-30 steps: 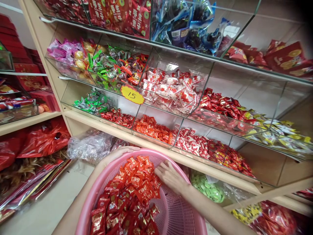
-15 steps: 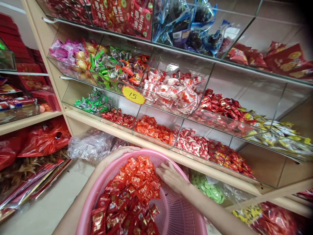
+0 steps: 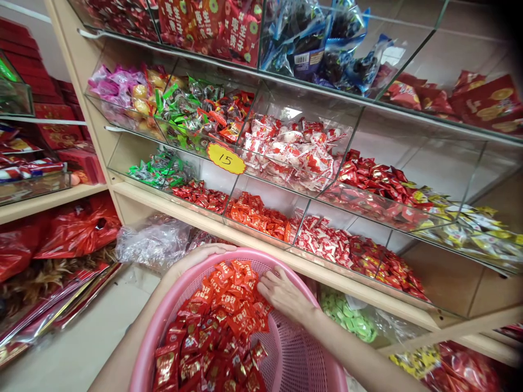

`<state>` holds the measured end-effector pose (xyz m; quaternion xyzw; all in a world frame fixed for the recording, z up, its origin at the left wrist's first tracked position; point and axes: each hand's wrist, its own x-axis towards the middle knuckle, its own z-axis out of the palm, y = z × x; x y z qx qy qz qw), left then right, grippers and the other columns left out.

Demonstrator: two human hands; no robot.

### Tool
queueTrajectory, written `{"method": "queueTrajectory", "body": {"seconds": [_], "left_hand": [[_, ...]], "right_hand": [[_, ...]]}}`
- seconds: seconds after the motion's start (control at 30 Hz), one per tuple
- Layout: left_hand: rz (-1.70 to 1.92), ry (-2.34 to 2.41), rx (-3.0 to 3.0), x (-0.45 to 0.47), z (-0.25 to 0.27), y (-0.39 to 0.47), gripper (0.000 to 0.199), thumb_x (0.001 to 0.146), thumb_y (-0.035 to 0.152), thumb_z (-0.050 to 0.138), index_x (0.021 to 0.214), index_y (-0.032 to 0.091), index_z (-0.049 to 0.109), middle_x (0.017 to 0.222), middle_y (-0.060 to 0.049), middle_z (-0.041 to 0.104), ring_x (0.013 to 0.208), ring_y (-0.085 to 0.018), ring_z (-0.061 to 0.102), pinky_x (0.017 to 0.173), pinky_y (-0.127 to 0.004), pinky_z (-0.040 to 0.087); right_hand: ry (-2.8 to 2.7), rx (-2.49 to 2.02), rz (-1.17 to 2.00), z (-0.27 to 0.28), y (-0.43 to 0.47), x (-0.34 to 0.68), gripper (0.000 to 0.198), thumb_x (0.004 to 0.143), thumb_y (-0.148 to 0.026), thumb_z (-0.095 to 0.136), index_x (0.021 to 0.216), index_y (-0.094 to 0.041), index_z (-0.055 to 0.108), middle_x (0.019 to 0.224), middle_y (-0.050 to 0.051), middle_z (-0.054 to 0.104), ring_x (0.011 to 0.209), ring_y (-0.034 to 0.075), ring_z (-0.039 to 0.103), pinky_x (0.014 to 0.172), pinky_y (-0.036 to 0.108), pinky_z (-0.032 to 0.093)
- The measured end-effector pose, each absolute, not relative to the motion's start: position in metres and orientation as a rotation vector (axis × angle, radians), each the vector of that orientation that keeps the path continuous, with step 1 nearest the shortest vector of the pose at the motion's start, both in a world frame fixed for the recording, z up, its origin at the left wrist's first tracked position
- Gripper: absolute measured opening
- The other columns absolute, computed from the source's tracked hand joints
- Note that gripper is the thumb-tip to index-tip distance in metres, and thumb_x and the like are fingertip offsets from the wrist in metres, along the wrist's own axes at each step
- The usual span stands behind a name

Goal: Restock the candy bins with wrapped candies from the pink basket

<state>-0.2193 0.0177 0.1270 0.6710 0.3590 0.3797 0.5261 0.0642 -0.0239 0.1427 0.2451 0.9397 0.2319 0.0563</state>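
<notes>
A pink plastic basket point(image 3: 149, 337) with a mesh wall stands in front of me, partly filled with wrapped candies. Orange-red candies point(image 3: 235, 296) lie at its far side, and darker red ones with gold print point(image 3: 204, 348) are nearer. Along the far left rim, my left hand point(image 3: 206, 252) grips the basket from outside; its fingertips are partly hidden. Inside the basket, my right hand point(image 3: 281, 293) is at the right edge of the orange-red candies, fingers curled in and touching the pile. Whatever is inside those fingers is hidden.
Clear-walled shelf bins face me, with orange-red candies point(image 3: 257, 215), red-and-white candies point(image 3: 292, 149) and blue packs point(image 3: 310, 49). A yellow tag point(image 3: 226, 158) reads 15. Under the bottom ledge are a clear plastic bag point(image 3: 153, 245) and green items point(image 3: 347, 316). Red bags point(image 3: 77, 231) lie left.
My right hand has moved slightly left, its fingers curling a little more against the candies. The shelves sit slightly further right in view. My left hand keeps its place on the basket.
</notes>
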Motion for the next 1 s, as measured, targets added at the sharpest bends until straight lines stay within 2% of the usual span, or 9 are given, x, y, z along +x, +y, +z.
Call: {"method": "queueTrajectory", "body": {"seconds": [0.3,0.53,0.77,0.87,1.0], "left_hand": [[0.916,0.846,1.624,-0.222,0.124,0.017,0.038,0.072,0.015,0.046,0.103,0.025,0.067,0.116,0.002,0.062,0.109,-0.013,0.053,0.103,-0.022,0.034],[0.943,0.840,1.585,-0.217,0.130,0.013,0.036,0.069,0.014,0.049,0.099,0.022,0.068,0.113,0.001,0.064,0.107,-0.014,0.055,0.101,-0.024,0.036],[0.950,0.851,1.536,-0.213,0.144,0.006,0.036,0.066,0.017,0.052,0.094,0.030,0.070,0.109,0.007,0.066,0.105,-0.012,0.056,0.100,-0.021,0.038],[0.970,0.861,1.536,-0.214,0.148,0.002,0.036,0.064,0.017,0.052,0.092,0.031,0.070,0.109,0.008,0.066,0.105,-0.012,0.056,0.100,-0.021,0.038],[0.989,0.877,1.543,-0.216,0.146,-0.001,0.035,0.065,0.018,0.053,0.093,0.030,0.070,0.109,0.005,0.065,0.106,-0.014,0.055,0.102,-0.024,0.037]], "right_hand": [[2.878,0.734,0.712,0.136,-0.021,0.066,0.008,0.089,-0.013,0.043,0.087,-0.018,0.049,0.086,0.002,0.056,0.088,0.019,0.047,0.092,0.041,0.034],[2.990,0.801,0.514,0.191,-0.020,0.065,0.008,0.089,-0.015,0.040,0.086,-0.019,0.047,0.086,0.004,0.057,0.088,0.018,0.045,0.088,0.036,0.029],[2.733,1.522,0.927,0.241,0.023,0.049,0.021,0.088,-0.012,0.034,0.090,-0.015,0.054,0.082,0.013,0.064,0.086,0.025,0.047,0.088,0.043,0.024],[2.536,1.660,0.915,0.243,0.042,0.042,0.026,0.087,-0.010,0.033,0.093,-0.011,0.059,0.082,0.016,0.067,0.087,0.027,0.051,0.092,0.047,0.019],[2.405,1.755,0.812,0.240,0.052,0.032,0.029,0.085,-0.008,0.035,0.095,-0.010,0.062,0.080,0.016,0.069,0.087,0.028,0.056,0.095,0.049,0.013]]}}
